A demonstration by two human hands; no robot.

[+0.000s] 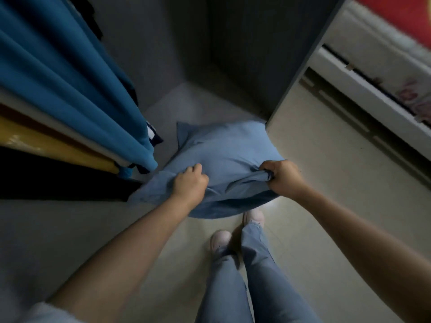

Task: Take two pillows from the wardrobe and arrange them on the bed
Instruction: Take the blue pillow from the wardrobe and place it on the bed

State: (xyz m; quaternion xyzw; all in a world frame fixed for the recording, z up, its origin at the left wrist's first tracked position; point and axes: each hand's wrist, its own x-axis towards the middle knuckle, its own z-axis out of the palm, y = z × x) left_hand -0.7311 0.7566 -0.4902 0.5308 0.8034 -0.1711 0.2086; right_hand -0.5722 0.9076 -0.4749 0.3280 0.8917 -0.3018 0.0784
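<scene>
A light blue pillow (221,155) hangs in front of me, half inside the open wardrobe (245,54) and above its floor. My left hand (190,185) is clenched on the pillow's near left edge. My right hand (283,177) grips a bunched fold of its cover at the near right corner. The bed (377,73) shows at the upper right, with a white frame and a red cover on top. I see only this one pillow.
Blue, white, yellow and dark garments (70,101) hang at the left inside the wardrobe. Its grey side panel (310,66) stands between me and the bed. My legs and pale shoes (220,238) are on the beige tiled floor (326,183) below the pillow.
</scene>
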